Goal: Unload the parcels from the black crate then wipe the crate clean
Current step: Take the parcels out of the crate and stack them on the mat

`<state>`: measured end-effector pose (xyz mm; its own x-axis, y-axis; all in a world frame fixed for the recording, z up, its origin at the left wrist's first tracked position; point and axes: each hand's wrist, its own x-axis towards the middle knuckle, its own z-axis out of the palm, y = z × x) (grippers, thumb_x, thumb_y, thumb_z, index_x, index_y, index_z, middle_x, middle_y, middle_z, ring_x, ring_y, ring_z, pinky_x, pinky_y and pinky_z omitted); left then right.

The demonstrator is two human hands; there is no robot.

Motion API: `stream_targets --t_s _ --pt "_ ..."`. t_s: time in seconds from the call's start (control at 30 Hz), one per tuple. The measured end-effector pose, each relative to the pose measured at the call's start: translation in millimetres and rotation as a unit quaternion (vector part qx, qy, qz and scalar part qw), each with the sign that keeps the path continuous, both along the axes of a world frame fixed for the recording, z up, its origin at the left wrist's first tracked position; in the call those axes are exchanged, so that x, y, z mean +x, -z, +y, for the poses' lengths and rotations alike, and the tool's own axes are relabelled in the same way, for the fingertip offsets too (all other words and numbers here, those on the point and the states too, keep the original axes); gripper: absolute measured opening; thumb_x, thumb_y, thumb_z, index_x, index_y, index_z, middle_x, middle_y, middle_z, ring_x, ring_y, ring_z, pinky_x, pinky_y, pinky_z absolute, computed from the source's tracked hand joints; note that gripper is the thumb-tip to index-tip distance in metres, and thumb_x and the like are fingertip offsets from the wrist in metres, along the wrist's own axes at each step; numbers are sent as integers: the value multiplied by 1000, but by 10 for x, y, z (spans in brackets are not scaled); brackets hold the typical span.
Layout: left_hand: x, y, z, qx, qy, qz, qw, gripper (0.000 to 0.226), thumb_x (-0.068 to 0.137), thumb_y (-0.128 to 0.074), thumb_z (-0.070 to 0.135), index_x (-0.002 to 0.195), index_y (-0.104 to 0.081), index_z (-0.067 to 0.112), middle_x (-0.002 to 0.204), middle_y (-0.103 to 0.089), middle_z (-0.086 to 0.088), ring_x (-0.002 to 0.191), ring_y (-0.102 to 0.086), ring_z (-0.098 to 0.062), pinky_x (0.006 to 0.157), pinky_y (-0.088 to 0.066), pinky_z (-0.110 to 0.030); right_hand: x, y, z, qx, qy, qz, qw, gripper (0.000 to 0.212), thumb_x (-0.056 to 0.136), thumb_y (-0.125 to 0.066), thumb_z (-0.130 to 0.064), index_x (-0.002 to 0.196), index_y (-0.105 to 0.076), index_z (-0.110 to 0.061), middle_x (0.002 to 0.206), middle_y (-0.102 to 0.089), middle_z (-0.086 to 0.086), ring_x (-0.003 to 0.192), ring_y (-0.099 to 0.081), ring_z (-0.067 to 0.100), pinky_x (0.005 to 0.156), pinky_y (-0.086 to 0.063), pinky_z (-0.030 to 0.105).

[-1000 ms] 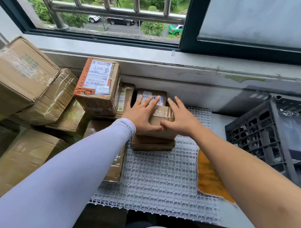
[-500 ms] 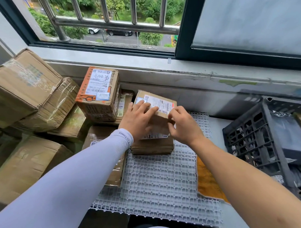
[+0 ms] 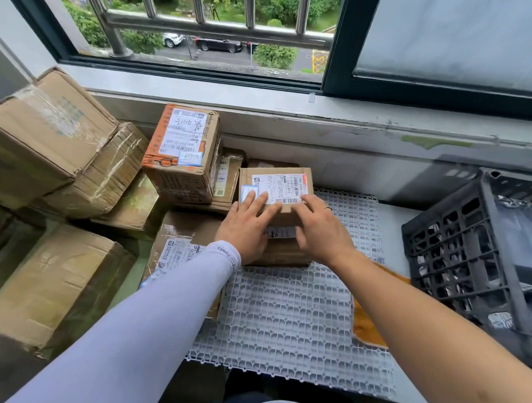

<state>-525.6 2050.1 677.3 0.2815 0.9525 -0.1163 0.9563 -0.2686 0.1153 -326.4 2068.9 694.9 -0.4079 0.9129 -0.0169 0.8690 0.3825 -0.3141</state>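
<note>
A small brown parcel with a white label lies on top of another flat parcel on the white plastic grid mat. My left hand rests flat on the parcel's near left part, fingers straight over the label. My right hand rests on its near right edge, fingers loosely bent. The black crate stands at the right, and light packages show through its side holes.
An orange-taped parcel stands left of the small one. Big cardboard boxes pile up at the far left. An orange cloth lies under the mat's right edge. A window sill runs behind.
The small labelled parcel, tilted up half a second ago, now lies flat on the stack. Both hands have gone from holding its sides to resting on its top.
</note>
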Motion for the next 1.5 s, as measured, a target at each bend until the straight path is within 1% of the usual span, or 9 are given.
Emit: stream_targets --t_s 0.13,0.4,0.53,0.67,0.77,0.93,1.17,1.4,1.5 --pt "1 -5 -10 10 -3 -11 1000 71 102 -53 28 163 -17 32 172 -11 -8 158 -8 -35 126 -18 -54 -96 9 72 -69 85 -10 994 59 96 -66 -28 148 -40 -20 165 -22 12 138 -43 37 103 -50 49" --pt "87 102 -105 45 -34 -71 996 70 92 -57 12 158 -34 16 164 -28 -26 153 -25 -43 124 -28 -52 -439 -67 283 -61 245 68 965 53 95 -56 -9 144 -42 -23 168 -9 14 126 -51 44 91 -50 48" --pt "181 73 -165 14 -31 -74 997 77 93 -59 16 162 -26 21 168 -19 -24 156 -18 -41 122 -28 -49 -547 -73 429 -109 289 162 937 50 99 -44 -11 148 -45 -21 169 -13 16 141 -41 43 108 -41 46" --pt "241 65 -95 39 -12 -84 996 71 78 -69 13 146 -50 8 155 -41 -30 143 -38 -50 119 -33 -56 -625 -125 507 -141 291 236 916 61 98 -58 -27 156 -40 -18 172 2 13 152 -27 34 117 -31 36" --pt "151 32 -15 45 3 -49 998 67 79 -71 23 142 -54 12 156 -46 -20 144 -41 -41 119 -32 -56 -661 -122 563 -153 283 229 919 76 94 -71 -37 158 -34 -19 172 7 9 152 -28 33 116 -32 37" --pt "-79 32 166 105 -9 -27 994 62 87 -57 33 145 -50 15 155 -49 -11 146 -41 -34 122 -25 -59 -633 -56 705 -146 237 230 933 68 97 -67 -21 158 -37 -17 172 5 8 153 -28 29 118 -26 29" --pt "-251 66 493 26 -34 70 997 81 104 -43 53 164 7 32 174 1 -2 160 1 -29 125 2 -60 -623 57 811 -96 49 114 988 53 107 -44 -16 159 -35 -13 173 -5 3 157 -17 24 123 -29 42" --pt "-188 106 555 22 -46 82 995 74 108 -28 55 163 15 30 173 12 -1 160 9 -28 123 8 -60 -383 120 736 -100 -22 18 995 97 96 -53 -65 166 -4 -19 172 14 -3 159 5 18 125 -13 38" --pt "-179 75 597 9 -44 95 994 78 107 -28 57 163 18 28 172 16 -2 159 12 -28 123 10 -58 -380 122 772 -88 -44 -50 994 108 92 -52 -72 164 8 -18 171 21 2 159 10 21 129 -13 42"
